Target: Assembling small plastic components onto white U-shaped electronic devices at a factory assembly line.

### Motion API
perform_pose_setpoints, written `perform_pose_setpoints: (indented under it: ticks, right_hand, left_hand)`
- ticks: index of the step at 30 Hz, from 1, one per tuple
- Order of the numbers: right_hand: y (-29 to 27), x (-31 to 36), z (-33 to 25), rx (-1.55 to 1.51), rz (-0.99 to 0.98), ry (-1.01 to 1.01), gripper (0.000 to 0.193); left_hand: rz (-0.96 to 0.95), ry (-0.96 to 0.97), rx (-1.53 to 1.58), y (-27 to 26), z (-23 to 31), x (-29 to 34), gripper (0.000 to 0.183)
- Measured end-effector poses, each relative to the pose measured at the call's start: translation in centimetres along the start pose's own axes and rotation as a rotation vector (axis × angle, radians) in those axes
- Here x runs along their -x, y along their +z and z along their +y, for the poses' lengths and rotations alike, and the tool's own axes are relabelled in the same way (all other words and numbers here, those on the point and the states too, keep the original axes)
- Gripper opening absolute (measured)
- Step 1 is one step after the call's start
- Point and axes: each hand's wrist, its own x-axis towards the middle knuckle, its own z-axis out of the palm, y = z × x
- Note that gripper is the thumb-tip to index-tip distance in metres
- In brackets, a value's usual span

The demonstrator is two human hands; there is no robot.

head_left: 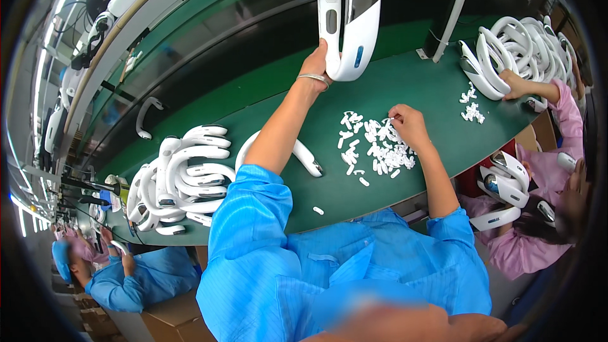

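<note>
Green factory table | left hand grips white U-shaped plastic neck fan aloft | right hand pinches among small white plastic caps; best take one only.

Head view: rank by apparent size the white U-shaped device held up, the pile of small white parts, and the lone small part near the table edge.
1. White U-shaped device in the left hand
2. Pile of small white parts, nearly alike in spread
3. Lone small part

neck fans left, small clips right
</note>
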Motion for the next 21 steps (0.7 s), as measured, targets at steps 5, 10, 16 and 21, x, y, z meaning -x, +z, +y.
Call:
perform_pose_setpoints:
  ticks: [5, 10, 16, 21]
  right_hand:
    - [0.0, 0.7, 0.8, -0.180, -0.008, 0.158, 0.007]
    - [-0.5, 0.7, 1.0, -0.517, 0.048, 0.186, 0.011]
    - [-2.0, 0.3, -0.4, -0.822, 0.024, 0.224, 0.015]
    - [-2.0, 0.4, 0.7, -0.854, 0.013, 0.237, 0.012]
  left_hand:
    - [-0.228, 0.090, 0.145, 0.7, -1.7, 1.7, 0.025]
    - [-0.268, 0.086, 0.308, 0.4, -2.4, 3.2, 0.030]
    - [-0.339, -0.023, 0.161, 0.3, -3.1, 4.8, 0.021]
    - [-0.360, 0.099, -0.116, 2.2, -3.2, 6.7, 0.034]
